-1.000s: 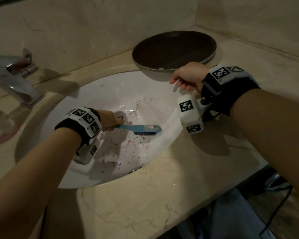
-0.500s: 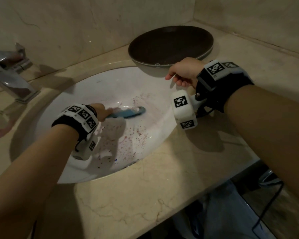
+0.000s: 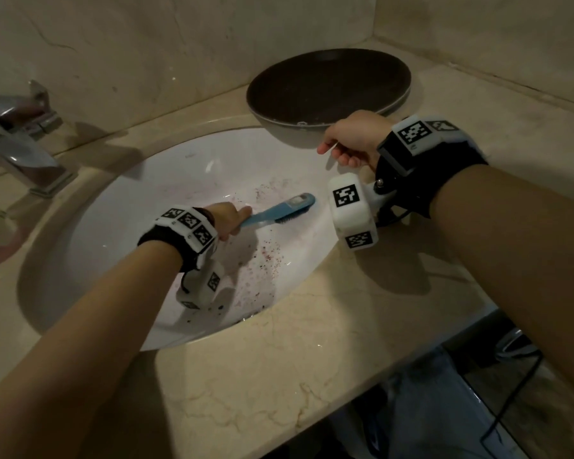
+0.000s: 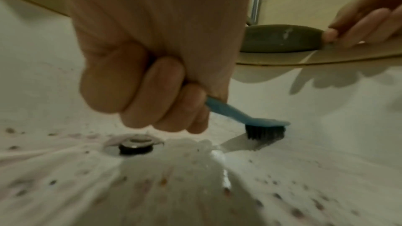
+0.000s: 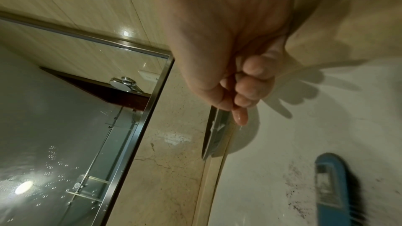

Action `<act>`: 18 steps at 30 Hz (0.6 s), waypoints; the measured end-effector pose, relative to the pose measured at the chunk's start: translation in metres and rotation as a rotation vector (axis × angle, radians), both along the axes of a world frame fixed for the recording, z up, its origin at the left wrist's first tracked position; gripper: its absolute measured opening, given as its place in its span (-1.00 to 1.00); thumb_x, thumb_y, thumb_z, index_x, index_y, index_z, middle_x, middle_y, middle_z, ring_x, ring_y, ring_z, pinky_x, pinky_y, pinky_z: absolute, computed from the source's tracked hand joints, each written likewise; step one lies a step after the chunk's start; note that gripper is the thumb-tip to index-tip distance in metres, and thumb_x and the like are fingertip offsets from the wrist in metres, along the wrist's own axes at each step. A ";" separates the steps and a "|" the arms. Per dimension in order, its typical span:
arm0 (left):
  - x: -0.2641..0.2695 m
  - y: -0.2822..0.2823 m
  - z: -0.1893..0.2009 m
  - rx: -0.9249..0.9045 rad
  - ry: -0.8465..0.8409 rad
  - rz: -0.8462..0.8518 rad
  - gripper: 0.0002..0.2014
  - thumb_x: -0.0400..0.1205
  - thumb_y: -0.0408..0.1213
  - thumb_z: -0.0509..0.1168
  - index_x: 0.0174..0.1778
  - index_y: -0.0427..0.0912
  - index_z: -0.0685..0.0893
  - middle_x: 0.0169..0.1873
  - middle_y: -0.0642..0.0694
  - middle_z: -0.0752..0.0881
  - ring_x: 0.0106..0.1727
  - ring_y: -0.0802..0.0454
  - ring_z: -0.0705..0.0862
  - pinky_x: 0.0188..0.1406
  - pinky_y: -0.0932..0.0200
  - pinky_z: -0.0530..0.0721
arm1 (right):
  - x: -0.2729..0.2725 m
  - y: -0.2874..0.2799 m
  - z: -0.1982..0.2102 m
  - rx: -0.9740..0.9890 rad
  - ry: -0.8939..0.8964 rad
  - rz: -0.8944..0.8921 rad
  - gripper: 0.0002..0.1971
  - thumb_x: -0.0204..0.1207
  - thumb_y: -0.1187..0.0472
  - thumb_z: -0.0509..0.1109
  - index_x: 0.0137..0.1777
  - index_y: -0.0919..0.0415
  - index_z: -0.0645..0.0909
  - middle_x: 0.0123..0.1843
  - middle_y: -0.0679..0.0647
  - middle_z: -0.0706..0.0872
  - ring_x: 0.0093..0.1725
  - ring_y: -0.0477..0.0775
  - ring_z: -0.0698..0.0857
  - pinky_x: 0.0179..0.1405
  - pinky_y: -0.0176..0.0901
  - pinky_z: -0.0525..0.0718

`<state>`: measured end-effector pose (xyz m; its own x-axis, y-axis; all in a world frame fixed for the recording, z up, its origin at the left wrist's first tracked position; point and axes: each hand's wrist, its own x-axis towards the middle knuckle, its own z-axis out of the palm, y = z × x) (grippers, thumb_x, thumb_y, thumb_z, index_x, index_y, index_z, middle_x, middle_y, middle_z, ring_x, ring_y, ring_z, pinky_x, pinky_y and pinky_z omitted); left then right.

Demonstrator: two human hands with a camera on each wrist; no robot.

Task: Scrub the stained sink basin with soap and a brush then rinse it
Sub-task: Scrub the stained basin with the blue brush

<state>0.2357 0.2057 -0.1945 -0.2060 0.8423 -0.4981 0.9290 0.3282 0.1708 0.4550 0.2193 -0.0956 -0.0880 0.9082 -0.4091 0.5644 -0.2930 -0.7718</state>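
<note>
The white sink basin (image 3: 179, 180) carries reddish-purple specks (image 3: 269, 256) on its right slope, around the drain (image 4: 132, 145). My left hand (image 3: 227, 218) grips the handle of a blue brush (image 3: 279, 213) in a fist (image 4: 152, 83). Its black bristles (image 4: 264, 131) press on the basin's right wall, beside a little white foam (image 4: 208, 145). My right hand (image 3: 348, 140) hangs over the basin's far right rim, fingers loosely curled (image 5: 234, 92), holding nothing. One wet fingertip is at the edge of the dark plate (image 5: 214, 137).
A dark round plate (image 3: 328, 84) sits on the marble counter (image 3: 279, 376) behind the basin, its rim overhanging the edge. A chrome faucet (image 3: 17, 140) stands at the far left. A mirror (image 5: 65, 126) and the wall close the back.
The left hand drew the brush back toward the basin's middle, then pushed it out again to the right wall. The right hand stayed by the plate.
</note>
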 end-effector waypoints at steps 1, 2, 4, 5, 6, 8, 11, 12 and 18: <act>0.000 0.002 0.005 0.020 0.075 -0.033 -0.49 0.75 0.03 -0.10 -0.37 -0.22 0.47 -0.46 -0.12 0.45 -0.47 -0.05 0.45 -0.38 0.19 0.45 | 0.000 0.001 0.000 0.001 -0.004 0.000 -0.75 0.65 0.25 0.13 -0.24 0.21 0.55 -0.45 -0.02 0.44 -0.55 -0.13 0.38 -0.81 -0.46 0.32; -0.004 0.002 0.011 0.059 0.163 -0.059 -0.51 0.76 -0.01 -0.09 -0.26 -0.27 0.53 -0.41 -0.14 0.47 -0.32 -0.12 0.57 -0.21 0.09 0.54 | 0.000 0.001 0.000 0.000 -0.008 0.004 -0.75 0.65 0.26 0.13 -0.24 0.21 0.55 -0.45 -0.01 0.44 -0.55 -0.12 0.38 -0.82 -0.46 0.32; -0.017 0.002 0.020 0.138 0.285 -0.057 -0.57 0.77 -0.08 -0.06 0.05 -0.36 0.58 -0.37 -0.15 0.46 0.04 -0.25 0.64 0.15 -0.07 0.59 | -0.001 0.001 0.000 -0.001 -0.007 0.011 -0.75 0.65 0.26 0.13 -0.24 0.21 0.54 -0.45 -0.01 0.44 -0.55 -0.12 0.38 -0.84 -0.48 0.31; -0.024 0.001 0.023 0.152 0.312 -0.037 -0.59 0.77 -0.10 -0.05 0.09 -0.36 0.57 -0.38 -0.14 0.44 0.09 -0.27 0.64 0.22 -0.11 0.59 | -0.001 0.001 0.000 0.000 -0.006 0.012 -0.75 0.65 0.26 0.14 -0.24 0.21 0.54 -0.45 -0.01 0.44 -0.55 -0.11 0.37 -0.84 -0.50 0.30; -0.028 0.001 0.022 0.143 0.304 -0.013 -0.61 0.77 -0.10 -0.05 0.04 -0.34 0.55 -0.38 -0.15 0.44 0.06 -0.26 0.63 0.22 -0.11 0.58 | 0.000 0.001 -0.001 0.000 -0.007 0.014 -0.75 0.65 0.26 0.14 -0.24 0.21 0.54 -0.45 -0.01 0.43 -0.55 -0.11 0.37 -0.84 -0.51 0.29; -0.027 0.000 0.020 0.074 0.182 0.034 -0.61 0.77 -0.08 -0.06 -0.14 -0.31 0.48 -0.37 -0.19 0.47 -0.17 -0.19 0.57 -0.01 -0.01 0.60 | 0.000 0.002 -0.001 0.006 -0.011 0.018 -0.75 0.65 0.26 0.14 -0.24 0.20 0.55 -0.45 -0.01 0.43 -0.55 -0.12 0.37 -0.83 -0.47 0.30; -0.012 -0.008 0.018 -0.093 -0.072 0.016 -0.49 0.77 -0.01 -0.06 -0.44 -0.22 0.41 -0.66 -0.05 0.39 -0.76 0.10 0.34 -0.71 0.42 0.31 | -0.001 0.001 -0.002 0.038 0.005 -0.001 -0.77 0.62 0.29 0.16 -0.22 0.21 0.59 -0.46 0.00 0.43 -0.56 -0.11 0.37 -0.82 -0.44 0.29; -0.007 -0.014 0.018 -0.153 -0.107 -0.036 -0.48 0.76 -0.01 -0.03 -0.49 -0.19 0.37 -0.77 0.02 0.35 -0.85 0.17 0.24 -0.79 0.49 0.21 | -0.001 0.000 -0.003 0.047 0.011 -0.006 -0.76 0.61 0.30 0.16 -0.24 0.21 0.59 -0.46 0.01 0.43 -0.57 -0.11 0.36 -0.84 -0.45 0.28; -0.009 -0.033 0.036 -0.228 0.065 -0.101 -0.49 0.75 -0.01 -0.01 -0.50 -0.18 0.32 -0.89 0.06 0.34 -0.80 0.16 0.27 -0.83 0.43 0.22 | 0.000 -0.001 -0.003 0.044 0.021 -0.008 -0.73 0.63 0.28 0.15 -0.29 0.21 0.56 -0.45 0.00 0.44 -0.55 -0.12 0.37 -0.82 -0.45 0.30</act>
